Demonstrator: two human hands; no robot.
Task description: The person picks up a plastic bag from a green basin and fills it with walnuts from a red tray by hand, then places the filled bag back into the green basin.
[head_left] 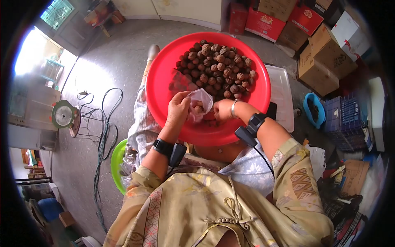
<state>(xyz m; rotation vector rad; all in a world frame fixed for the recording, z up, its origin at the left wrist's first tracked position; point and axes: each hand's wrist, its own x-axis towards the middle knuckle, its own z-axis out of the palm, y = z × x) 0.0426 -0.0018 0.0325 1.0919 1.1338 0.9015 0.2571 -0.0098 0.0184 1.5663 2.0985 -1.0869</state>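
Observation:
A wide red basin (158, 78) lies in front of me, with a heap of brown walnuts (220, 68) spread over its far side. Near the basin's closer side, my left hand (179, 108) grips a small clear plastic bag (205, 98) by its left edge. The bag's mouth gapes, and a few walnuts show inside it. My right hand (224, 110) is just right of the bag, over the basin, with its fingers curled together; what they hold, if anything, is hidden. Another piece of reddish clear film (181, 81) covers the heap's left part.
A green basin (116, 164) with plastic bags stands on the floor at left. Cables (105, 136) trail past a round fan-like device (63, 115). Cardboard boxes (319, 68), a blue bag (309, 110) and a dark blue crate (343, 115) line the right.

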